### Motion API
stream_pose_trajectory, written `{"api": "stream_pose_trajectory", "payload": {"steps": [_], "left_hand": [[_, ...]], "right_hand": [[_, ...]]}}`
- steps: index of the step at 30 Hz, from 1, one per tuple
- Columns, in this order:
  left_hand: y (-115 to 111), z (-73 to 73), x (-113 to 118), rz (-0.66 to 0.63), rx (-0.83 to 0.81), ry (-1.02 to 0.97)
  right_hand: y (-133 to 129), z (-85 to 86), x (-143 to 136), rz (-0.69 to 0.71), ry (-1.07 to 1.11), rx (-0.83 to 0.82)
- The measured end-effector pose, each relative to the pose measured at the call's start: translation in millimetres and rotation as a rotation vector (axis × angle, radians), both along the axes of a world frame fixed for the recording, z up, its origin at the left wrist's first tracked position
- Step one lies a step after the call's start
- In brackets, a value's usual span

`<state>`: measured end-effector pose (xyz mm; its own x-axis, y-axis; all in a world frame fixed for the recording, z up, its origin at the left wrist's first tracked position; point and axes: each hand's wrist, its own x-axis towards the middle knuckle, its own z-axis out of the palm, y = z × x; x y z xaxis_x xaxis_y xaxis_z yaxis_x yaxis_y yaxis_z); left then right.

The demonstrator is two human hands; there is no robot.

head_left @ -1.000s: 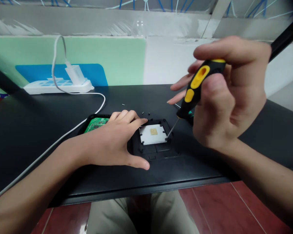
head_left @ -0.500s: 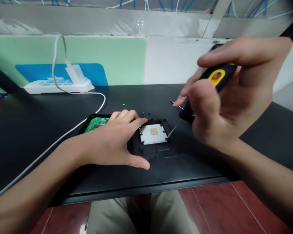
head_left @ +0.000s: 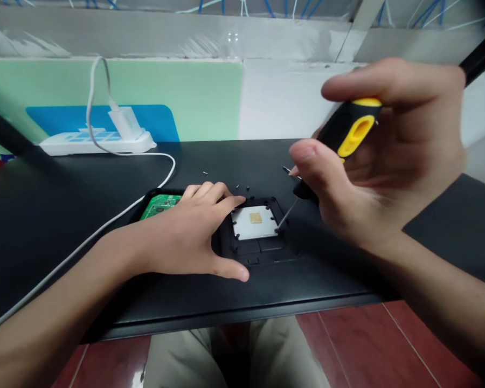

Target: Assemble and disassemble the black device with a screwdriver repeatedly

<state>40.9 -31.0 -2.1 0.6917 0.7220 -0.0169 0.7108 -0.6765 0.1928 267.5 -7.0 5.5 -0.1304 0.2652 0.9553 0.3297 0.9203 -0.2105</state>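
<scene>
My right hand point(head_left: 383, 156) is wrapped round a black and yellow screwdriver point(head_left: 350, 129), its thin shaft slanting down to the left. The tip meets the near right corner of a white plate point(head_left: 255, 229) with a small tan square on it. That plate lies in a black plastic housing point(head_left: 272, 248). My left hand point(head_left: 186, 231) rests with spread fingers over the left side of the housing and a green circuit board point(head_left: 160, 205) in a black shell. Its index fingertip touches the housing's far edge; the thumb reaches over the near part.
Small screws point(head_left: 248, 188) lie beyond the housing, and a metal rod point(head_left: 286, 170) lies partly behind my right hand. A white power strip point(head_left: 97, 143) with a plugged-in charger stands at the back left. Its white cable point(head_left: 105, 223) runs along the table's left side.
The screwdriver handle has turned and tilted in my right hand, whose thumb and fingers have shifted left. The tip stays at the same corner. My left hand has barely moved.
</scene>
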Motion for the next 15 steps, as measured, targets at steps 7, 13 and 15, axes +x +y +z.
{"api": "stream_pose_trajectory", "payload": {"steps": [7, 13, 15], "left_hand": [[0.7, -0.3, -0.7, 0.002, -0.003, 0.006], [0.4, -0.9, -0.7, -0.004, -0.001, 0.005], [0.2, -0.8, -0.7, -0.003, -0.003, 0.005]], "right_hand": [[1.8, -5.0, -10.6, 0.119, 0.145, -0.019], [1.8, -1.0, -4.1, 0.023, 0.02, 0.076], [4.1, 0.6, -1.4, -0.062, -0.002, 0.116]]}}
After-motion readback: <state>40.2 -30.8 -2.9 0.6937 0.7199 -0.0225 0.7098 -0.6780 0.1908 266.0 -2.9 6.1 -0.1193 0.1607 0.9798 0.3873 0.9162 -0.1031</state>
